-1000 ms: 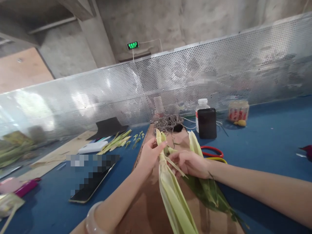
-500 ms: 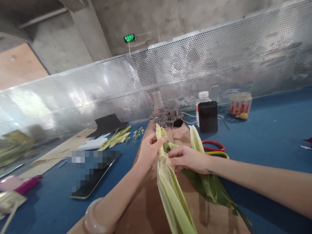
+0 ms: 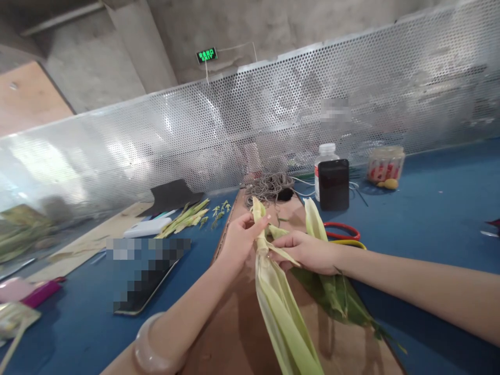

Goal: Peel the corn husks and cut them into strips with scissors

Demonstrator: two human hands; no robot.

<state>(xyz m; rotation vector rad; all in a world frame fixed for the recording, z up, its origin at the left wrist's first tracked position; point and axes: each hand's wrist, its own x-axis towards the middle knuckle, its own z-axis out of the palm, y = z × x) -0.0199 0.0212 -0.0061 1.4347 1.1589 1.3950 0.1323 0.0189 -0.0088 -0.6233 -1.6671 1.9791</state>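
Observation:
A long pale-green corn husk bundle runs from the middle of the view down to the bottom edge, narrow and bound-looking at its upper end. My left hand pinches that upper end, with a short tip sticking up past the thumb. Close by on the right, my right hand is closed on a narrow husk strip that crosses from the bundle's neck. Its fingertips are partly hidden behind the strip. Beneath the right wrist lie a green husk leaf and an upright pale husk.
Under my hands is a brown cardboard sheet on a blue table. Red and yellow scissor handles lie right of it. Grey string, a phone, a bottle and a jar stand behind. A dark tablet-like object is left.
A narrow husk strip now shows across my right fingers, pointing right from the bundle's neck. My left hand keeps its pinch, and the view has shifted slightly.

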